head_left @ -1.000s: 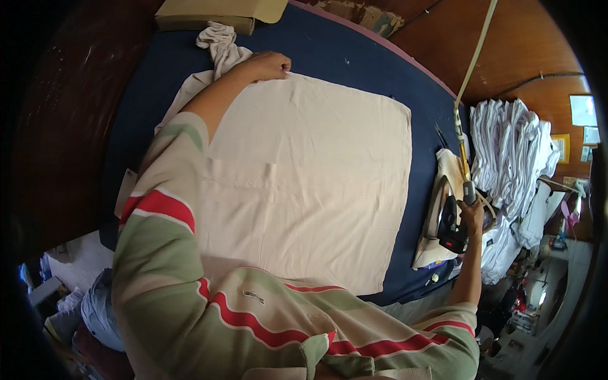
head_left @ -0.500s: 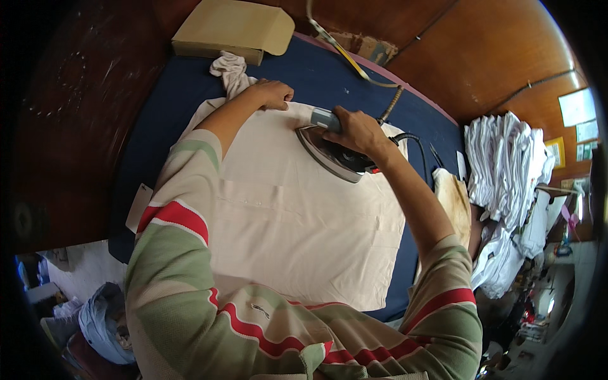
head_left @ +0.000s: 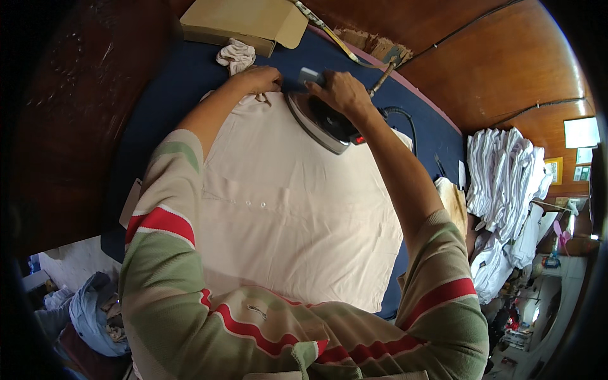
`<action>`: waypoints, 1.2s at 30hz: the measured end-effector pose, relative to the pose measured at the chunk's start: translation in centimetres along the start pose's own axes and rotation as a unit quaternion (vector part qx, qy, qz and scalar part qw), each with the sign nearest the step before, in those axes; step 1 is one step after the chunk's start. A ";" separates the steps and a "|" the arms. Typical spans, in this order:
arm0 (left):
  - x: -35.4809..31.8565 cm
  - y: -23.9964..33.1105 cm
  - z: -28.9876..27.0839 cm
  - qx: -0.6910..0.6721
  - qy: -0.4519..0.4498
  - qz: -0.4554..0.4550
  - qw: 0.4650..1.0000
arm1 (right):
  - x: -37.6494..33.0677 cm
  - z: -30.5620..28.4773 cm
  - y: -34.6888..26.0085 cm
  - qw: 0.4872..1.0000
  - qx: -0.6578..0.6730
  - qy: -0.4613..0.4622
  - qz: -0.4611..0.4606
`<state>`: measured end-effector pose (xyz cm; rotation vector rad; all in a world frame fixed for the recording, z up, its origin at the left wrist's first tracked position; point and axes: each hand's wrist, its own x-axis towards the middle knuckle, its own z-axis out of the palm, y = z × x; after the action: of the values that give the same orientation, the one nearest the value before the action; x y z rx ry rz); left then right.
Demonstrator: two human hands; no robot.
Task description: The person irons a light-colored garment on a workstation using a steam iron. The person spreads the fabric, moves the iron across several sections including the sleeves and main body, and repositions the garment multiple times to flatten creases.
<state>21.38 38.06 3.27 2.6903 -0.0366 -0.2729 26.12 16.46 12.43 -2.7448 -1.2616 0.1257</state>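
I see my right hand (head_left: 342, 92) wrapped around the handle of the iron (head_left: 320, 120), fingers closed over it, with the iron's metal sole flat on the far edge of the cream garment (head_left: 297, 215). The iron's long axis runs from far left to near right, its pointed end toward my left hand (head_left: 258, 79), which sits just beside it on the left. That left hand lies with fingers curled down on the garment's far corner, pressing the cloth against the surface (head_left: 158, 120); I cannot tell whether it pinches a fold or only pins it. The right hand is the one on the iron, and the garment stretches from both hands back toward me, smooth and matte, with a row of small buttons near the left side. The surface is padded, covered in dark blue fabric. A crumpled pale rag (head_left: 235, 56) lies just past my left hand, next to a flat cardboard box (head_left: 244, 22). A black cord (head_left: 399, 117) curls off to the right of the iron, and a stack of folded white cloth (head_left: 506, 177) sits well apart on the right.
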 end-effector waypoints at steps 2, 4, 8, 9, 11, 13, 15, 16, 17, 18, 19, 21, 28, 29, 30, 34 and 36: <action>0.2 0.3 -0.1 -0.022 -0.021 -0.031 0.999 | 0.6 -0.1 0.0 1.000 0.011 0.003 0.005; 0.2 0.5 0.0 -0.068 -0.035 -0.063 0.995 | 0.4 -0.3 -0.2 1.000 0.017 0.008 0.010; -0.5 1.9 0.4 -0.032 0.008 -0.019 0.999 | -3.2 -0.2 0.1 0.993 0.053 -0.044 -0.092; -0.5 2.4 0.7 0.018 0.033 0.022 0.999 | -4.9 -0.5 -0.4 0.989 0.049 -0.079 -0.113; 0.4 3.1 1.5 0.035 0.020 0.045 0.998 | -8.0 -0.2 -0.3 0.977 0.007 -0.118 -0.176; 1.1 3.0 2.2 0.050 0.006 0.039 0.998 | -10.1 -0.4 -0.9 0.978 0.039 -0.134 -0.157; 1.8 3.0 2.2 0.044 -0.004 0.021 0.999 | -9.6 -0.3 -0.7 0.989 0.027 -0.101 -0.103; 2.0 2.9 2.3 0.041 -0.009 0.010 0.999 | -8.1 -0.3 -0.6 0.995 0.025 -0.069 -0.067; 2.3 3.4 2.6 0.053 -0.003 0.024 0.998 | -7.0 -0.5 -0.2 0.999 0.018 -0.038 -0.022; 2.4 3.5 2.3 0.070 0.007 0.031 0.997 | -5.8 -0.7 0.3 0.999 0.022 -0.024 0.001; 2.4 3.6 1.9 0.087 0.017 0.038 0.995 | -4.7 -0.9 0.7 0.999 0.026 -0.010 0.023; 1.6 3.3 1.0 0.100 0.008 0.065 0.993 | -2.9 -1.4 1.1 0.997 0.020 -0.026 0.074; 0.9 1.4 -0.5 0.019 -0.050 -0.003 0.999 | -1.8 -1.2 1.0 0.996 0.025 -0.032 0.082; 0.8 1.5 -0.8 0.015 -0.057 -0.005 0.998 | -1.7 -1.1 1.0 0.996 0.026 -0.028 0.081; 0.9 1.7 -1.0 0.011 -0.065 -0.007 0.998 | -1.5 -1.0 0.9 0.997 0.023 -0.027 0.072; 1.8 0.0 0.0 -0.057 -0.083 -0.021 0.995 | -0.4 -0.7 0.4 0.998 0.027 -0.025 0.059; 1.7 0.1 -0.7 -0.072 -0.093 -0.026 0.993 | 0.3 -0.8 0.3 0.997 0.043 -0.022 0.067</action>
<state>23.21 38.15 3.66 2.5174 -0.0012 -0.5205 26.62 16.50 13.14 -2.7652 -1.0561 0.2475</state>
